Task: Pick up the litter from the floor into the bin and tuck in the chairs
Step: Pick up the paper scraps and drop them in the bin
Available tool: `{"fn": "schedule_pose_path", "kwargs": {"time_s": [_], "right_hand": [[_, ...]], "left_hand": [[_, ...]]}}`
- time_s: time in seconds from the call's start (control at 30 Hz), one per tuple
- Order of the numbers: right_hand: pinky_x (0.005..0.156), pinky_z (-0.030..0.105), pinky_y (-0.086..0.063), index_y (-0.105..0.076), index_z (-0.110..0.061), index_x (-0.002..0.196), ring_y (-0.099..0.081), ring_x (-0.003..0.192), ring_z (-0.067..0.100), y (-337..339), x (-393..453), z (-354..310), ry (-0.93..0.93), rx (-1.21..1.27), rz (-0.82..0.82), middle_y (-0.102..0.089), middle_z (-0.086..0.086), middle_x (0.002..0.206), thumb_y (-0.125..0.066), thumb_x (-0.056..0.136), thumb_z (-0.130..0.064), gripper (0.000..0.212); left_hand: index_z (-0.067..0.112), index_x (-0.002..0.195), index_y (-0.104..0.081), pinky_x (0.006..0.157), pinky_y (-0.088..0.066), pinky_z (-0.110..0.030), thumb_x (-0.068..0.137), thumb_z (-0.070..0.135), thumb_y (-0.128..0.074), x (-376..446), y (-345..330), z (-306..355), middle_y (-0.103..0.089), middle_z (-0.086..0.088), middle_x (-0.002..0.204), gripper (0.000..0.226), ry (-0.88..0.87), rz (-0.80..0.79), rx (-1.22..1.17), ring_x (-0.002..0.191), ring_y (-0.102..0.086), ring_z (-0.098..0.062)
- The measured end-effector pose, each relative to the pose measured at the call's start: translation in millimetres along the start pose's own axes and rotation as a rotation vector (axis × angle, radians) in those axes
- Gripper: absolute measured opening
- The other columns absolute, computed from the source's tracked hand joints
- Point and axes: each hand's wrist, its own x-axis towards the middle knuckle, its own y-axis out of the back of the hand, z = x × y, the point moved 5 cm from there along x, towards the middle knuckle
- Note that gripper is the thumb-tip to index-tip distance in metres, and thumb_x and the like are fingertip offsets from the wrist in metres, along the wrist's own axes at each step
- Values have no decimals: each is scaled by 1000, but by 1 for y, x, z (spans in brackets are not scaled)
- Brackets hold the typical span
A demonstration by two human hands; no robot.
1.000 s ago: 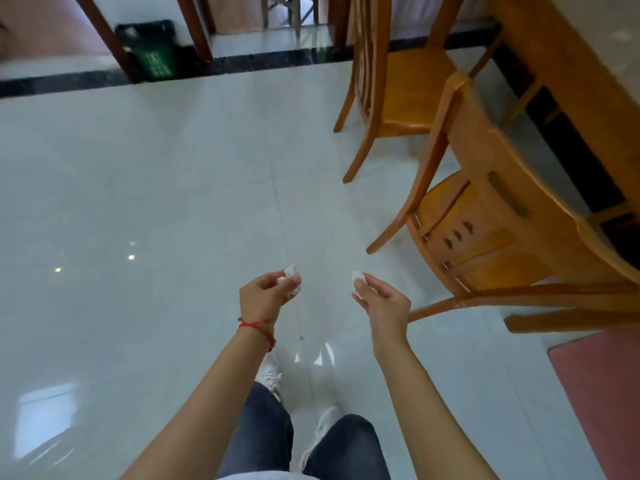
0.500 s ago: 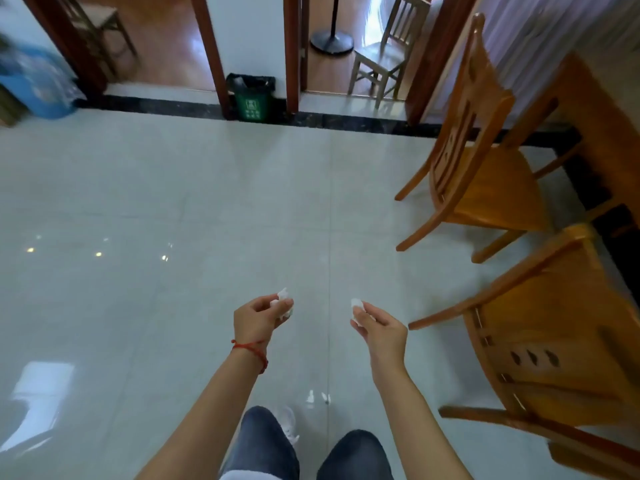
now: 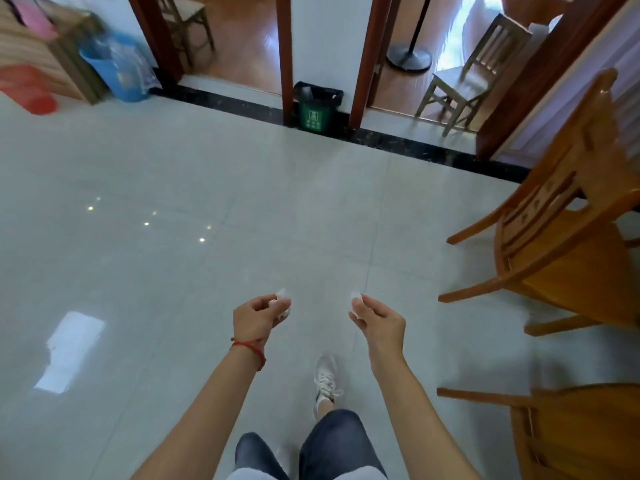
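My left hand [image 3: 254,318], with a red string at the wrist, pinches a crumpled white paper scrap [image 3: 282,299] between thumb and fingers. My right hand [image 3: 379,320] holds a second white scrap [image 3: 356,296] the same way. Both hands hover over the pale tiled floor in front of my legs. A small green bin [image 3: 316,110] with a black liner stands far ahead against the wall strip between two doorways. One orange wooden chair [image 3: 568,244] stands at the right, turned away from me. Another chair [image 3: 568,424] shows at the lower right corner.
A black floor border [image 3: 415,145] runs along the doorways. A blue tub [image 3: 114,72], a red basin [image 3: 29,90] and a striped cabinet [image 3: 38,46] sit at the far left. A small wooden chair [image 3: 471,72] and a lamp stand base [image 3: 408,58] lie beyond the right doorway.
The view has swung up and left while I walk forward. The green bin now sits nearer and more central, and the chairs have slid to the right edge. Both hands keep their scraps.
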Motion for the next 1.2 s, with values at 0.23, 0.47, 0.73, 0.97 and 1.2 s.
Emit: {"fn": "schedule_pose_path", "kwargs": {"time_s": [0.23,0.47,0.73,0.97,1.2], "right_hand": [[61,18,-55,-69,-6,82,-66,78,14,-45,86,-61,-24,5,-64,-69,5,82,-72,74,-3,9],[62,17,-55,-70,-4,85,-66,77,11,-105,153,-93,-51,-5,-75,-70,3,82,-71,75,-3,10],[66,19,-57,-69,1,88,-65,78,13,-217,242,-116,-100,53,-37,-69,5,82,-69,76,1,13],[70,22,-57,-69,-3,85,-66,85,17,-295,314,-149,-137,84,25,-69,7,86,-70,75,0,11],[64,21,-57,-67,1,90,-66,80,17,-347,407,-196,-146,87,61,-69,9,87,-70,74,3,17]], "left_hand": [[-2,87,-66,61,-57,-17,73,3,-71,63,-47,53,-64,-12,78,15,-34,68,-22,72,-60,-25],[-2,86,-66,63,-56,-19,73,0,-70,139,-73,106,-63,-9,75,13,-27,93,-50,73,-58,-25],[-5,91,-65,61,-56,-16,73,-1,-70,274,-88,188,-63,-11,78,19,3,69,-26,70,-59,-22],[-6,90,-64,59,-56,-15,72,-2,-70,374,-115,262,-62,-9,74,20,14,21,11,67,-59,-19],[-13,96,-61,61,-55,-17,72,-4,-69,462,-176,314,-60,-14,82,26,26,7,6,67,-58,-19]]}}
